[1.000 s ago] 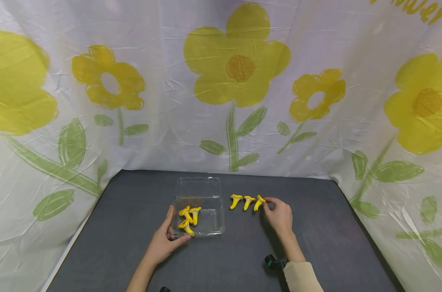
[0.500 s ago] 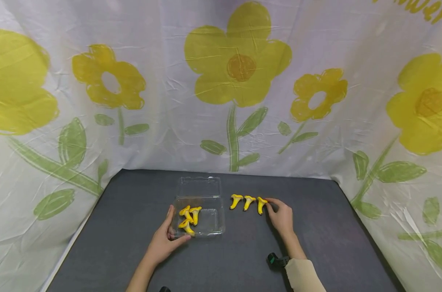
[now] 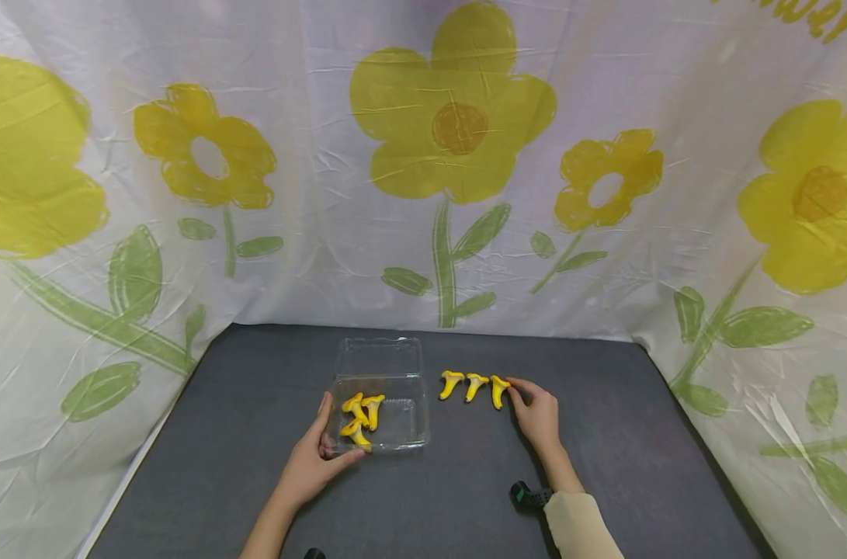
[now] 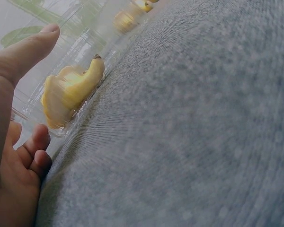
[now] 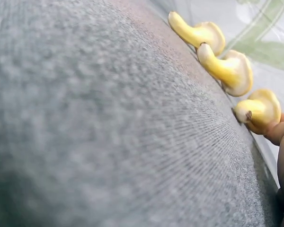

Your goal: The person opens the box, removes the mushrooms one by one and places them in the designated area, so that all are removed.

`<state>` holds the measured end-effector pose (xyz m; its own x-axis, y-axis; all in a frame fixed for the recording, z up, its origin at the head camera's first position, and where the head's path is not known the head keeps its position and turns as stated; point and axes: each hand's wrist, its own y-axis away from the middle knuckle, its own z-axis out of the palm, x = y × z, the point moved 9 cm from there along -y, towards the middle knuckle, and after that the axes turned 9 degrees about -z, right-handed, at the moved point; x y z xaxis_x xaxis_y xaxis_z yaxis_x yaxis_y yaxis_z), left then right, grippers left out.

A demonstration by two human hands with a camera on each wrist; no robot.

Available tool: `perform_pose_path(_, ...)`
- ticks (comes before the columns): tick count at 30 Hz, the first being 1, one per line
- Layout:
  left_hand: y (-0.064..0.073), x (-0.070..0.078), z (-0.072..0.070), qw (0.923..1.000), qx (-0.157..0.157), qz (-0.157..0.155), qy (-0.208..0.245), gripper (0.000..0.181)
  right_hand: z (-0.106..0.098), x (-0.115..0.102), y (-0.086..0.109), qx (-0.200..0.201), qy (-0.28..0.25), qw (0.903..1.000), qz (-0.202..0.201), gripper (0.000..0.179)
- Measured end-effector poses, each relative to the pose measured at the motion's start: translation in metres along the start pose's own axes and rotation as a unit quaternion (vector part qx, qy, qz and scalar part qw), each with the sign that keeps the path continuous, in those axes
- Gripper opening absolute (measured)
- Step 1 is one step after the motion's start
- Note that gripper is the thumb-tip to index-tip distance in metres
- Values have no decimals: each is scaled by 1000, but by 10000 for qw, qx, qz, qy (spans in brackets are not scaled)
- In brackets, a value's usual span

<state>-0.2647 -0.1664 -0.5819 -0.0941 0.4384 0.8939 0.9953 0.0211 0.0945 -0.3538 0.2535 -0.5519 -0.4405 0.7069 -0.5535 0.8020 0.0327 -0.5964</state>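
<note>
A clear plastic clamshell box [image 3: 404, 423] stands with its lid [image 3: 381, 359] folded back. Three yellow chanterelle mushrooms [image 3: 373, 411] lie in its left part. My left hand [image 3: 307, 468] grips the box's front left corner, thumb along the front and fingers at the left side. To the right of the box, three more chanterelles lie in a row on the dark cloth: a left mushroom [image 3: 451, 384], a middle mushroom [image 3: 475, 387] and a right mushroom [image 5: 259, 111]. My right hand [image 3: 537, 415] pinches the right mushroom's cap between thumb and index finger.
Dark grey cloth [image 3: 437, 505] covers the table. A white curtain [image 3: 304, 256] printed with yellow flowers encloses the back and sides. A black wrist camera [image 3: 528, 497] sits at the right wrist.
The right mushroom has turned from a slant to nearly in line with the other two, shifting slightly right with my right hand. The left hand and box stay put.
</note>
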Motion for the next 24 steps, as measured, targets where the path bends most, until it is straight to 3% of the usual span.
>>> perform_pose_path(6, -1, -1, 0, 10000, -29, -16, 12, 122, 0, 1, -1, -57, -143, 9998, 92, 18)
perform_pose_path(15, -1, -1, 0, 9999, -32, 70, 68, 122, -1, -2, -1, 30, -88, 9999, -82, 21)
perform_pose_path(24, -1, 0, 0, 10000, -21, 80, 46, 122, -2, -2, 3, -69, -250, 9997, -31, 36)
